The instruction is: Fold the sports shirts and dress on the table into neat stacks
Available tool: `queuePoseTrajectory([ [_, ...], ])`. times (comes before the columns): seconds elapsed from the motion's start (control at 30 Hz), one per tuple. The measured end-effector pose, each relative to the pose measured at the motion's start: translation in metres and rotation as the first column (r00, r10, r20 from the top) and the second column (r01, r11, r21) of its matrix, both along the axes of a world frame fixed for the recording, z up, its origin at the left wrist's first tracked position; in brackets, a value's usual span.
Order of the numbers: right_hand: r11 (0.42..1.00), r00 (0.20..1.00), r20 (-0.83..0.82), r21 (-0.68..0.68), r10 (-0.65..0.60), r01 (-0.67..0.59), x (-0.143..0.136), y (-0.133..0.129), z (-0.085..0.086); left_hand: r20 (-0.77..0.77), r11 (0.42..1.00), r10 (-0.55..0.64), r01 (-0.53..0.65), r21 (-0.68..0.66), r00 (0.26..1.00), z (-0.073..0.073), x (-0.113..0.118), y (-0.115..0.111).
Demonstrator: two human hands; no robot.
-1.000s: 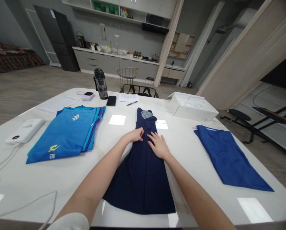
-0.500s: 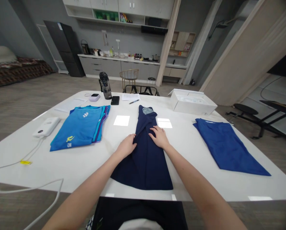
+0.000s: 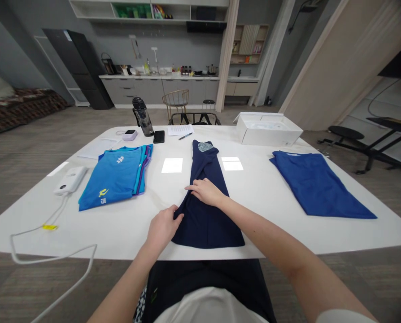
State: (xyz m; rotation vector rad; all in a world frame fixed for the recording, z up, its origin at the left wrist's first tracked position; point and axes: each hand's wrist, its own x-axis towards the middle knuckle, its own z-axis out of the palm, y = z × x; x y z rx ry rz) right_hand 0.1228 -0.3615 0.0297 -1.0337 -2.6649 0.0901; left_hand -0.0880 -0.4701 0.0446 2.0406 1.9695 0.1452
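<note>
A dark navy garment [image 3: 214,224] lies lengthwise on the white table, its patterned patch at the far end. My left hand [image 3: 163,226] pinches the garment's left edge near its lower part. Farther up, my right hand [image 3: 205,192] rests across the cloth, fingers spread and pointing left, fingertips at the left edge. To the left is a stack of folded blue shirts [image 3: 116,175], a light blue one on top. A folded royal blue garment [image 3: 318,184] lies at the right.
On the white table [image 3: 261,193] stand a white box [image 3: 268,130] at the back right and a dark bottle [image 3: 142,117] at the back left. Beside the bottle lies a black phone [image 3: 159,137]. A white power bank [image 3: 70,180] with a cable sits at the left.
My left hand has moved down along the garment's left edge. My right hand has shifted left across the cloth. The garment's lower left side has been drawn inward, and the view has shifted slightly.
</note>
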Motion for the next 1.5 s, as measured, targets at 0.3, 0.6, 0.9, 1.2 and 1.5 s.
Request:
queuePoseTrajectory([
  [0.3,0.997,0.997,-0.073,-0.074,0.018,-0.024,0.018,-0.003,0.015,0.225,0.967,-0.132,0.076,0.242,0.965,0.016,0.002,-0.057],
  [0.6,0.978,0.976,-0.168,-0.177,-0.138,0.108,0.079,-0.027,0.006,0.073,0.785,-0.588,0.546,0.291,0.806,0.002,0.087,-0.076],
  [0.9,0.976,0.96,-0.221,-0.167,-0.174,0.139,0.083,-0.034,-0.003,0.047,0.771,-0.615,0.588,0.242,0.787,-0.004,0.097,-0.075],
  [1.2,0.969,0.961,-0.209,-0.206,-0.182,0.139,0.096,-0.044,-0.011,0.307,0.73,-0.683,0.627,0.271,0.663,0.004,0.065,-0.05],
  [1.5,0.989,0.978,-0.174,-0.114,-0.115,0.096,0.103,-0.061,-0.022,0.16,0.604,-0.792,0.722,0.338,0.589,-0.038,0.009,0.025],
])
